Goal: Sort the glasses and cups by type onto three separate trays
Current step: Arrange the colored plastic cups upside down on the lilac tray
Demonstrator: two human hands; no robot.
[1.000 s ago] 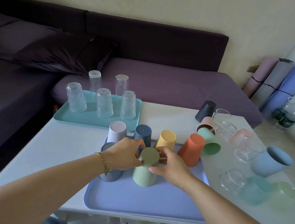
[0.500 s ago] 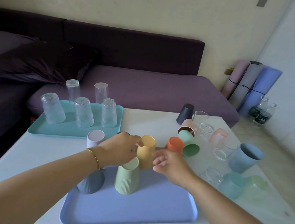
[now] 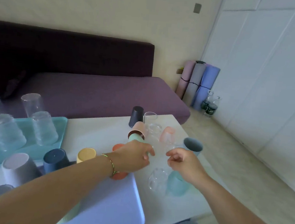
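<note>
Left hand [image 3: 135, 155] and right hand [image 3: 183, 162] hang loosely curled, empty, near green cup [image 3: 135, 138]

I'm looking into a home living room: a purple sofa [image 3: 100, 90] runs along the far wall behind the low desk [image 3: 97, 130], three rolled exercise mats [image 3: 197, 84] lean in the far right corner, and two water bottles [image 3: 209, 104] stand on the floor beside them.

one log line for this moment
left hand: over lying green cup, hold unclear | right hand: empty, fingers loosely curled | status: sorting unfinished
</note>
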